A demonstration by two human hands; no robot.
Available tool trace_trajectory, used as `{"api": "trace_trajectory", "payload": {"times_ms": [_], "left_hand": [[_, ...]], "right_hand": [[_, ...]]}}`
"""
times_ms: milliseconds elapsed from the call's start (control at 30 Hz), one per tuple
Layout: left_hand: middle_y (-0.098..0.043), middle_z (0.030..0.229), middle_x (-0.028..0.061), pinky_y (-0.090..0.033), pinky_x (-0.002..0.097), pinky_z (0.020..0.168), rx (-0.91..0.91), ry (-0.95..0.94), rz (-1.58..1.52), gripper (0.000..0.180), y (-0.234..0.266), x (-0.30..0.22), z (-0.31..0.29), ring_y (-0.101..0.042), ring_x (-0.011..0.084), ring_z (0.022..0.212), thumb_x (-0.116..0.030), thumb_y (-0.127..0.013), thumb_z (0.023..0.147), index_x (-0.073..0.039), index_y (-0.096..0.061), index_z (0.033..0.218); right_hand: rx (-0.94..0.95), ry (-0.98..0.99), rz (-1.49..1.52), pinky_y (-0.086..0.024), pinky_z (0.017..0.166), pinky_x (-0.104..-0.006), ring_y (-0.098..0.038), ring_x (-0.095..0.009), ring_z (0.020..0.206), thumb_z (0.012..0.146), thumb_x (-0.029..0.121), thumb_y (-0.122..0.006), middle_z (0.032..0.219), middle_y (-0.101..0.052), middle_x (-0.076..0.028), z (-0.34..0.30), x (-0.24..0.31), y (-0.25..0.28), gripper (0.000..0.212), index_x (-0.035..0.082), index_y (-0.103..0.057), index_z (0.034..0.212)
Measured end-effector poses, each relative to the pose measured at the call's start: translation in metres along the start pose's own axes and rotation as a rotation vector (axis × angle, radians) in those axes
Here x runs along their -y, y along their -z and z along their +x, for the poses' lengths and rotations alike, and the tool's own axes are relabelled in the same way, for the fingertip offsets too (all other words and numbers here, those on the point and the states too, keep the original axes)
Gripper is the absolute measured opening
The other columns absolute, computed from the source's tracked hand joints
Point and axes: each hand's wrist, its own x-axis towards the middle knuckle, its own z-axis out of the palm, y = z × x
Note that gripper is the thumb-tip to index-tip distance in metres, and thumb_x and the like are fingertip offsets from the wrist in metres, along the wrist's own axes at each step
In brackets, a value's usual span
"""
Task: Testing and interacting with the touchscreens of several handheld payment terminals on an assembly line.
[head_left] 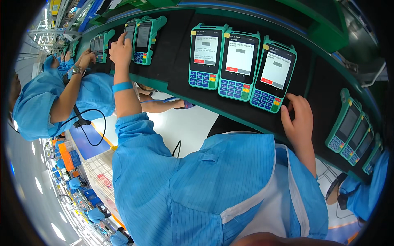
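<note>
Three green payment terminals stand in a row before me: a left one (202, 57), a middle one (238, 65) and a right one (273, 74). Their screens are lit, above blue keypads with red, yellow and green keys. My right hand (298, 119) rests on the black bench by the lower right corner of the right terminal, thumb and fingers apart, holding nothing. Farther left stand two more terminals, a nearer one (144, 39) and one partly hidden (131, 27). My left hand (121, 52) reaches up to the partly hidden one, index finger stretched onto its screen.
A co-worker in blue (65, 98) works on my left beside more terminals (100, 45). Several terminals (349, 127) stand at the right, near another person's blue sleeve (371, 192). A green shelf edge (287, 20) runs above the black bench mat (176, 53).
</note>
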Motion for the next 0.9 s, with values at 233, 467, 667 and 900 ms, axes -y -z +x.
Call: {"api": "trace_trajectory", "payload": {"times_ms": [233,467,667,900], "left_hand": [[-0.057,0.123,0.0131,-0.035,0.0516,0.099,0.042,0.028,0.040,0.042,-0.007,-0.008,0.009,-0.051,0.0376,0.114,-0.046,-0.045,0.086,-0.041,-0.060,0.125],[-0.058,0.120,0.0125,-0.037,0.0503,0.096,0.018,-0.003,0.076,0.041,-0.005,-0.006,0.008,-0.052,0.0365,0.112,-0.045,-0.048,0.086,-0.040,-0.061,0.124],[-0.058,0.109,0.0103,-0.040,0.0497,0.089,-0.100,-0.174,0.094,0.039,0.003,-0.027,-0.014,-0.053,0.0337,0.102,-0.039,-0.053,0.083,-0.037,-0.064,0.120],[-0.058,0.098,0.0069,-0.040,0.0459,0.084,-0.218,-0.304,-0.033,0.033,0.003,-0.030,-0.033,-0.053,0.0310,0.096,-0.031,-0.055,0.082,-0.031,-0.070,0.112]], "right_hand": [[-0.001,0.010,0.011,-0.041,0.061,-0.0345,-0.052,-0.023,0.072,0.081,0.015,-0.063,0.076,-0.052,-0.009,0.002,0.000,-0.001,0.026,0.002,-0.062,0.104],[-0.003,0.021,0.007,-0.041,0.061,-0.0344,-0.052,-0.023,0.072,0.081,0.014,-0.063,0.076,-0.052,-0.009,0.003,0.000,-0.002,0.025,0.002,-0.061,0.103],[-0.013,0.025,-0.004,-0.041,0.061,-0.0347,-0.052,-0.023,0.072,0.081,0.014,-0.063,0.076,-0.052,-0.009,0.004,-0.002,-0.003,0.025,0.002,-0.061,0.103],[-0.016,0.029,0.008,-0.041,0.061,-0.0349,-0.052,-0.024,0.072,0.081,0.014,-0.064,0.076,-0.052,-0.009,0.003,-0.001,-0.002,0.025,0.002,-0.061,0.103]]}}
